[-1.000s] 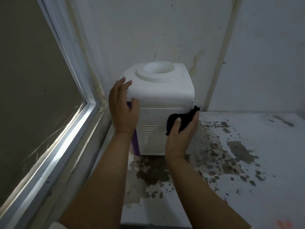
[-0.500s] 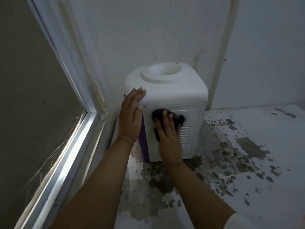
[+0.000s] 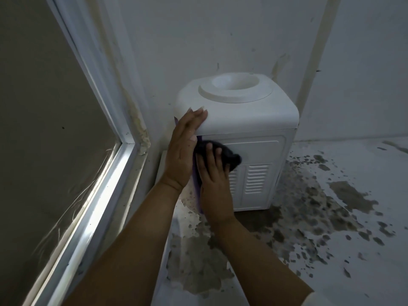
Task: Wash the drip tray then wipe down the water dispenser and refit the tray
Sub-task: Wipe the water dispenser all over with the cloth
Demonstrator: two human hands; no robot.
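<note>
A small white water dispenser (image 3: 249, 120) with a purple front strip stands on a counter in the room's corner, its vented side panel turned toward me. My left hand (image 3: 183, 149) lies flat against its upper left corner, fingers together. My right hand (image 3: 213, 173) presses a black cloth (image 3: 229, 156) against the upper left of the side panel, next to the purple edge. The drip tray is not in view.
A white counter (image 3: 353, 217) with dark patches where the coating has peeled runs to the right. A window frame (image 3: 106, 195) slants along the left. White walls (image 3: 220, 40) close in behind the dispenser.
My right hand slid the cloth from the panel's right edge across to its upper left. My left hand shifted slightly up on the dispenser's corner. The view moved closer.
</note>
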